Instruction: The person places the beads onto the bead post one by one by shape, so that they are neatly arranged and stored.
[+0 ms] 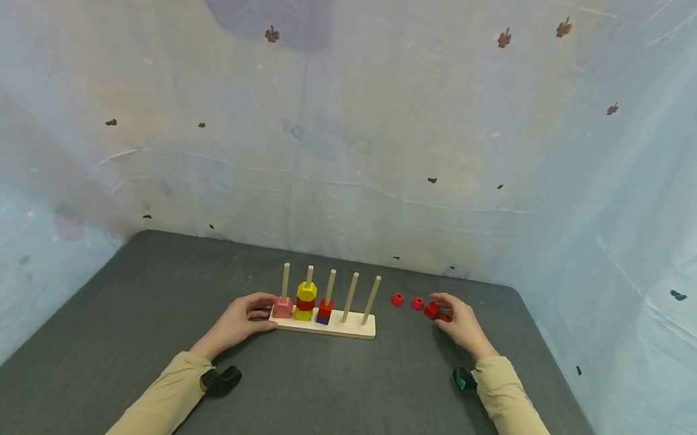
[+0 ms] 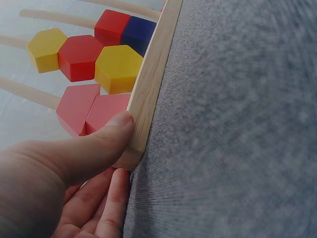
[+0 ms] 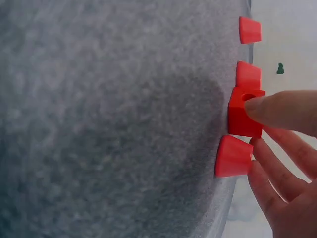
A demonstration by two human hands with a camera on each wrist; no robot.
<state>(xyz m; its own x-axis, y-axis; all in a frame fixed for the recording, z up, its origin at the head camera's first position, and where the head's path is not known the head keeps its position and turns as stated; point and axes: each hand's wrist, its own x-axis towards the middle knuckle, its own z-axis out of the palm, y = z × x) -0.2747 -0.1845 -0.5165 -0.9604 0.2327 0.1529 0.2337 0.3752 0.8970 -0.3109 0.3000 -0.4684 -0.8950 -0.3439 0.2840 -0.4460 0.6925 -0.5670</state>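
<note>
The right hand [image 1: 462,325] has its thumb pressed to a red block with a hole [image 3: 240,121] and pinches it, though the fingertip opposing the thumb is hidden. The block is to the right of the wooden pegboard [image 1: 322,330], among three red tapered pieces [image 1: 397,300] on the dark grey table [image 1: 311,403]; whether its underside clears the table is hard to tell. The other fingers of that hand are slightly spread, just beside or touching the nearest tapered piece, so a clean lift probably calls for drawing them in and raising the block straight up rather than sweeping sideways. The thumb tip lies at the rim of the hole; a grip lower on the side faces would leave the hole clear.

The left hand [image 1: 241,318] grips the pegboard's left end, thumb along the front edge and fingers around the end, some out of sight. That hold looks well placed to steady the board, provided it does not nudge the pink blocks [image 1: 282,308] on the leftmost peg [image 1: 286,280], just beside the thumb.
</note>
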